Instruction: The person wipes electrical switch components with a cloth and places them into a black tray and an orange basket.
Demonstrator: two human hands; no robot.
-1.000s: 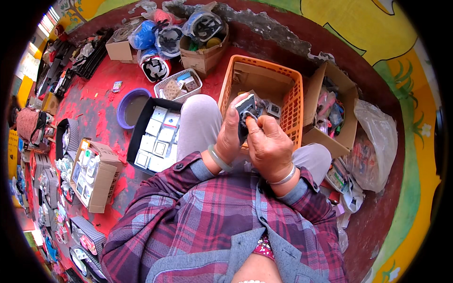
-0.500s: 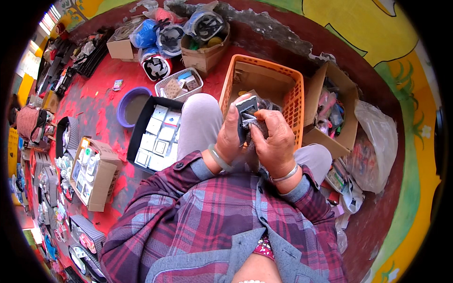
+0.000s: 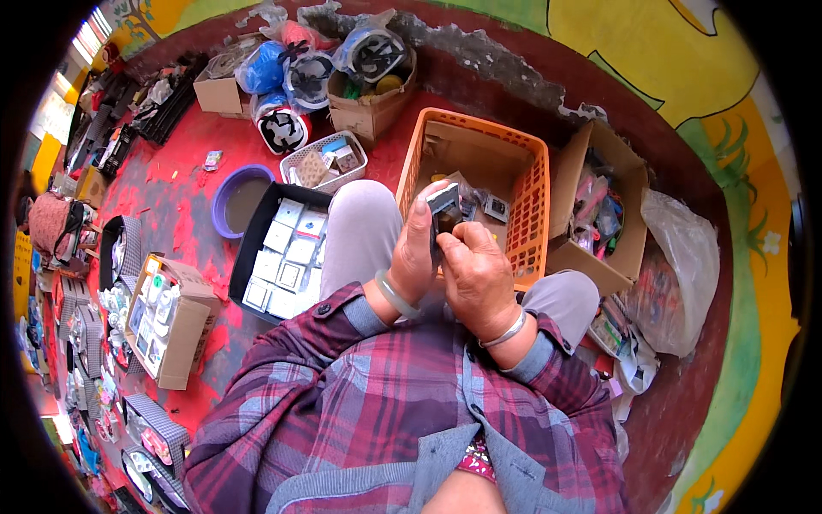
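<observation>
Above my lap, my left hand (image 3: pixel 413 257) grips a small dark flat case (image 3: pixel 444 204) with a pale edge, its thumb upright along the near side. My right hand (image 3: pixel 479 276) is closed, with curled fingers held close against the lower right of the case. Whatever lies inside its fingers is hidden; no grey cloth shows there now. Just beyond both hands stands an orange plastic basket (image 3: pixel 533 201). Cardboard, a small pale square item (image 3: pixel 496 207) and other bits lie in it.
Left of my knee sits a black tray (image 3: pixel 242 267) of white square boxes, beside a purple basin (image 3: pixel 224 204) of murky water. A white basket (image 3: pixel 351 178) stands beyond. Cardboard boxes hold goods at right (image 3: pixel 610 261) and left (image 3: pixel 184 360). A clear plastic bag (image 3: pixel 681 283) leans at the right.
My right hand has moved slightly down, its fingers curling in. The grey cloth it held against the case has gone from sight. The case stays in my left hand, its face turned somewhat.
</observation>
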